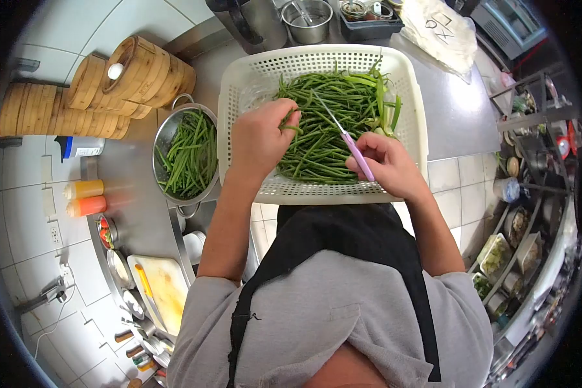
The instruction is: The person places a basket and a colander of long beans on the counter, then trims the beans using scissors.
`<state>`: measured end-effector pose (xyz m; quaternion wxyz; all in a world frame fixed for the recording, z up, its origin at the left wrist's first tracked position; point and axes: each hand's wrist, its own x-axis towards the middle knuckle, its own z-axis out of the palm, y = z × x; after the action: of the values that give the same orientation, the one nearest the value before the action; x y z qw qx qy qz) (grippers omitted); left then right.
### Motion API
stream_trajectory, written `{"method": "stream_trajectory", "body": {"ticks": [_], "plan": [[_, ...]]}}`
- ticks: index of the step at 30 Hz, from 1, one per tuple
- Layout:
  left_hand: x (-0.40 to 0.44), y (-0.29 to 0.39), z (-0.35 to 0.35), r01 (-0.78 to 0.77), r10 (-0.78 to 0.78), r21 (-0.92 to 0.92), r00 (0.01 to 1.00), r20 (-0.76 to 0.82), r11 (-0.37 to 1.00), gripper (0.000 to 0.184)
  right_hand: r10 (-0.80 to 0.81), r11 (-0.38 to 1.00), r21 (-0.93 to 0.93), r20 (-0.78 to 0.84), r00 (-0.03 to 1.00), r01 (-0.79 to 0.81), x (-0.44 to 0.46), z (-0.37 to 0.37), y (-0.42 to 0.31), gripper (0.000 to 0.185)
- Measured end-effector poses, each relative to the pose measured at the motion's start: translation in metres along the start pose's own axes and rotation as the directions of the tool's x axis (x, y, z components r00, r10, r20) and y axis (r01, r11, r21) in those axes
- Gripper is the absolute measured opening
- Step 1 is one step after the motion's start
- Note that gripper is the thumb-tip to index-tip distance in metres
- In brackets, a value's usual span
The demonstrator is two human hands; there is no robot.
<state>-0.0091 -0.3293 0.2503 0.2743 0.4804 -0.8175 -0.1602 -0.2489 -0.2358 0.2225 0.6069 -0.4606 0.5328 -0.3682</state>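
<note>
My left hand (258, 137) is closed, with a green bean (291, 127) pinched between thumb and fingers above the left part of a white perforated basket (421, 123). A heap of long green beans (323, 152) fills much of the basket. In my right hand (389, 165) is a small knife (357, 155) with a lilac handle; its thin blade points up and left over the heap. Wider pale-green pieces (387, 107) lie at the heap's right side. Left of the basket, a metal colander (159, 155) with two handles contains more green beans (191, 152).
Bamboo steamers (150, 71) are stacked at the upper left. A cutting board (168, 284) bears a yellow-handled knife (142, 279) at lower left. Behind the basket stand a dark pitcher (255, 26) and a metal pot (308, 32). A plastic bag (440, 32) lies at upper right; shelves (524, 187) line the right.
</note>
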Motion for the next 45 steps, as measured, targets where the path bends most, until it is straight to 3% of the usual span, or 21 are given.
{"method": "stream_trajectory", "body": {"ticks": [1, 7, 16, 20, 23, 24, 25, 26, 27, 29, 31, 33, 35, 45], "plan": [[-0.001, 0.0, 0.002, -0.097, 0.099, 0.042, 0.995, -0.027, 0.994, 0.013, 0.005, 0.999, -0.037, 0.004, 1.0, -0.005, -0.001, 0.001, -0.001, 0.031], [-0.005, 0.006, 0.006, -0.279, 0.281, 0.148, 0.96, 0.012, 0.949, 0.017, 0.014, 0.996, -0.087, -0.013, 1.0, -0.015, -0.001, 0.0, -0.001, 0.033], [-0.005, 0.007, 0.009, -0.307, 0.313, 0.152, 0.949, -0.017, 0.939, 0.02, -0.009, 0.998, -0.068, -0.024, 1.0, 0.008, 0.0, 0.001, 0.001, 0.03], [-0.005, 0.005, 0.012, -0.284, 0.284, 0.118, 0.959, 0.014, 0.952, 0.022, -0.045, 0.991, -0.131, -0.042, 0.998, 0.039, 0.001, 0.001, 0.002, 0.028], [-0.007, 0.001, 0.021, -0.228, 0.232, 0.081, 0.972, -0.046, 0.97, 0.019, -0.031, 0.991, -0.128, -0.043, 0.999, 0.026, 0.001, 0.001, 0.0, 0.026], [-0.009, 0.0, 0.026, -0.027, 0.016, -0.244, 0.999, -0.048, 0.969, 0.016, -0.024, 0.997, -0.069, -0.046, 0.999, 0.021, 0.0, 0.002, -0.001, 0.025], [-0.01, -0.002, 0.03, 0.168, -0.189, -0.539, 0.982, 0.018, 0.825, 0.014, -0.018, 1.0, -0.01, -0.047, 0.999, 0.017, 0.0, 0.003, -0.002, 0.024], [-0.009, -0.005, 0.033, 0.234, -0.263, -0.796, 0.96, 0.097, 0.559, 0.012, -0.021, 1.0, -0.012, -0.045, 0.999, 0.021, 0.0, 0.003, -0.002, 0.024], [-0.008, -0.003, 0.032, 0.231, -0.264, -0.796, 0.96, 0.093, 0.559, 0.012, -0.023, 1.0, 0.019, -0.035, 0.999, 0.024, 0.0, 0.002, 0.0, 0.024], [-0.005, 0.004, 0.026, 0.253, -0.347, -0.963, 0.915, 0.207, 0.093, 0.012, -0.027, 0.998, 0.049, -0.023, 0.999, 0.028, 0.0, 0.002, 0.003, 0.025], [-0.004, 0.007, 0.028, 0.261, -0.375, -0.965, 0.898, 0.229, 0.038, 0.013, -0.065, 0.998, -0.014, -0.023, 0.998, 0.065, 0.001, 0.001, 0.005, 0.028], [-0.004, 0.007, 0.032, 0.265, -0.37, -0.953, 0.879, 0.302, -0.148, 0.014, -0.053, 0.993, -0.109, -0.01, 0.999, 0.052, -0.001, 0.0, 0.0, 0.031], [-0.006, 0.01, 0.034, 0.277, -0.364, -0.946, 0.875, 0.321, -0.169, 0.014, -0.036, 0.979, -0.202, -0.004, 0.999, 0.034, -0.002, 0.0, -0.002, 0.033], [-0.019, 0.024, 0.042, 0.352, -0.277, -0.892, 0.861, 0.427, -0.282, 0.013, -0.06, 0.994, -0.095, -0.036, 0.998, 0.057, -0.002, 0.003, 0.0, 0.029]]}}
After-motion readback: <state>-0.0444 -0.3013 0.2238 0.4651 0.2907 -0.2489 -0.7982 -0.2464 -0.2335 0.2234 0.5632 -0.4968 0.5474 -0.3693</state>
